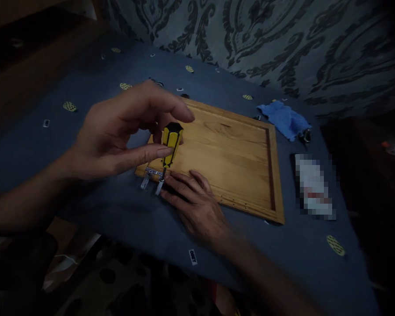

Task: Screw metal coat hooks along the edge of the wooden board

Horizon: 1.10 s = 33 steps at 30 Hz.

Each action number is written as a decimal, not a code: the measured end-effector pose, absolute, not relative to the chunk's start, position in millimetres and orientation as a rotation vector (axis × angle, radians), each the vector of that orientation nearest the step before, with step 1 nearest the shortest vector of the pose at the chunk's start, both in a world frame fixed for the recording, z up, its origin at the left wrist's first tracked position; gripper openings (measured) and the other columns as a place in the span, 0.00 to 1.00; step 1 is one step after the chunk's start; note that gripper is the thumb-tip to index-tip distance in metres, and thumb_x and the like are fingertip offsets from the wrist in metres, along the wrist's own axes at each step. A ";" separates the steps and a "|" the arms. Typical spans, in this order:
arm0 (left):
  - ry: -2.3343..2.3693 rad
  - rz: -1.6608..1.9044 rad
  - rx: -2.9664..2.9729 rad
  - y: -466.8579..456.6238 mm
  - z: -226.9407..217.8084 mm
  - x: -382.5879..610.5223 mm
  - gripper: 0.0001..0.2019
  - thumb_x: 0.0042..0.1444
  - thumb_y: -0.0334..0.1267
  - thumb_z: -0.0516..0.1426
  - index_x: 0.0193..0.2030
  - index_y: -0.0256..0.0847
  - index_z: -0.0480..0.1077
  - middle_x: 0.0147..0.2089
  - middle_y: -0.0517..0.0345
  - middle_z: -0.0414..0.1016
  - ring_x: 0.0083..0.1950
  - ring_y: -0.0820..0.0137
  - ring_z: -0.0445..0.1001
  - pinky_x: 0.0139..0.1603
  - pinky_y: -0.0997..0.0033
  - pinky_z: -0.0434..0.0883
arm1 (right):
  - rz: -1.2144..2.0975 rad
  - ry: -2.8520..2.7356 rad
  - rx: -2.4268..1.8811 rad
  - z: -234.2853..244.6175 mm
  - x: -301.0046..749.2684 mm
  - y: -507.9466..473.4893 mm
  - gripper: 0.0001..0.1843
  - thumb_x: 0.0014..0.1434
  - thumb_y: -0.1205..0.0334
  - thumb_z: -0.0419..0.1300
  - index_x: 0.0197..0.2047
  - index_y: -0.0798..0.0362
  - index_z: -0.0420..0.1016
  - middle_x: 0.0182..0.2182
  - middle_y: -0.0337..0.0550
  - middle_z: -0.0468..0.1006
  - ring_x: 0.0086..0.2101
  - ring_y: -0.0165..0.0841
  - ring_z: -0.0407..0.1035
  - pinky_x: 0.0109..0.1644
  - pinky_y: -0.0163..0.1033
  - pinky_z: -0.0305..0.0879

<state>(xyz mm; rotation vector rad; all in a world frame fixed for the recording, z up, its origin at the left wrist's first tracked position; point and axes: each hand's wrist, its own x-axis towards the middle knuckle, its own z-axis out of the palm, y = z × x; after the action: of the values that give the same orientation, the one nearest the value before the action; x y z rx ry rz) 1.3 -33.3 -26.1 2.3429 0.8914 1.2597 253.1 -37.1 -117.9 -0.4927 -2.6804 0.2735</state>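
A yellow and black screwdriver (171,141) stands nearly upright, its tip down at a metal hinge (153,172). My left hand (125,131) holds the handle between the thumb and fingers, with the index finger raised off it. The hinge sits at the near left corner of a framed wooden panel (230,153), and its two metal arms stick out past the edge. My right hand (197,204) lies flat across the panel's near edge, its fingertips beside the hinge. Whether the tip sits in a screw head is too small to tell.
A crumpled blue cloth (285,119) lies beyond the panel's far right corner, with a small dark object (305,136) against it. A blurred-out flat item (314,186) is to the right. The blue patterned bedspread (95,193) meets a patterned wall (266,44) behind.
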 end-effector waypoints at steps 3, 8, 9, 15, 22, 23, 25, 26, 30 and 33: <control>0.889 1.248 2.354 -34.9 -24.9 0.7 0.16 0.68 0.33 0.59 0.61 0.42 0.65 0.54 0.60 0.72 0.49 0.73 0.78 0.49 0.60 0.83 | 0.284 -2.683 -0.495 -117.4 253.5 -37.2 0.20 0.69 0.69 0.56 0.61 0.49 0.75 0.63 0.44 0.77 0.64 0.41 0.64 0.72 0.56 0.50; 1.060 1.371 2.334 -39.8 -22.0 2.7 0.15 0.67 0.35 0.61 0.58 0.45 0.69 0.52 0.61 0.74 0.49 0.72 0.79 0.45 0.67 0.83 | 0.284 -2.669 -0.506 -118.1 254.6 -38.1 0.19 0.70 0.69 0.55 0.61 0.49 0.75 0.63 0.43 0.76 0.64 0.41 0.64 0.72 0.56 0.51; 1.092 1.391 2.319 -40.0 -22.0 2.9 0.14 0.66 0.36 0.62 0.58 0.45 0.70 0.51 0.62 0.74 0.50 0.72 0.80 0.45 0.67 0.83 | 0.286 -2.668 -0.507 -118.2 254.8 -38.4 0.19 0.70 0.69 0.55 0.61 0.49 0.75 0.63 0.43 0.76 0.64 0.41 0.64 0.72 0.56 0.51; 1.054 1.333 2.451 -36.1 -25.2 1.5 0.15 0.66 0.38 0.62 0.58 0.45 0.71 0.51 0.62 0.75 0.48 0.70 0.80 0.44 0.65 0.83 | 0.298 -2.684 -0.509 -117.7 254.7 -38.4 0.20 0.70 0.69 0.55 0.62 0.48 0.75 0.63 0.43 0.76 0.65 0.41 0.64 0.72 0.58 0.52; 1.062 1.335 2.439 -37.1 -25.4 2.8 0.16 0.65 0.36 0.63 0.58 0.43 0.71 0.51 0.57 0.76 0.48 0.68 0.80 0.42 0.64 0.84 | 0.287 -2.687 -0.503 -119.4 255.0 -37.1 0.20 0.70 0.69 0.55 0.62 0.48 0.75 0.63 0.43 0.76 0.65 0.41 0.64 0.72 0.58 0.53; 1.071 1.324 2.437 -37.6 -25.5 3.3 0.16 0.65 0.36 0.62 0.58 0.43 0.70 0.51 0.58 0.75 0.48 0.67 0.80 0.42 0.63 0.85 | 0.289 -2.680 -0.502 -119.5 254.9 -37.3 0.20 0.70 0.69 0.56 0.62 0.48 0.75 0.63 0.43 0.76 0.65 0.41 0.64 0.71 0.58 0.53; 1.070 1.303 2.439 -38.2 -25.9 3.9 0.16 0.66 0.37 0.61 0.59 0.44 0.70 0.51 0.59 0.75 0.49 0.67 0.80 0.43 0.63 0.85 | 0.288 -2.673 -0.498 -119.3 254.7 -37.6 0.20 0.70 0.69 0.56 0.62 0.49 0.75 0.63 0.44 0.77 0.65 0.41 0.64 0.71 0.58 0.54; 1.061 1.300 2.436 -38.2 -26.2 3.9 0.15 0.66 0.37 0.61 0.59 0.45 0.71 0.51 0.59 0.75 0.49 0.67 0.81 0.43 0.64 0.85 | 0.288 -2.674 -0.500 -119.0 254.5 -37.8 0.20 0.70 0.69 0.55 0.62 0.48 0.75 0.63 0.44 0.77 0.65 0.41 0.64 0.71 0.58 0.54; 1.007 1.298 2.416 -36.7 -28.0 3.2 0.17 0.66 0.35 0.61 0.60 0.48 0.70 0.51 0.61 0.75 0.48 0.69 0.80 0.43 0.68 0.84 | 0.300 -2.680 -0.509 -118.0 254.2 -38.0 0.19 0.70 0.69 0.55 0.61 0.49 0.76 0.63 0.45 0.77 0.65 0.42 0.64 0.71 0.58 0.53; 0.931 1.292 2.396 -33.6 -28.9 3.1 0.19 0.64 0.35 0.63 0.60 0.47 0.68 0.51 0.59 0.75 0.47 0.69 0.79 0.43 0.66 0.83 | 0.302 -2.669 -0.504 -118.2 254.5 -37.6 0.19 0.71 0.69 0.55 0.61 0.49 0.76 0.63 0.44 0.76 0.65 0.42 0.64 0.71 0.58 0.53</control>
<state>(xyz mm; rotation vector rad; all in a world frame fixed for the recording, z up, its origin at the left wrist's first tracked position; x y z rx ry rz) 3.1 -33.6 -28.9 2.3957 0.9307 1.2922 254.5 -37.6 -118.2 -0.5041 -2.6693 0.3016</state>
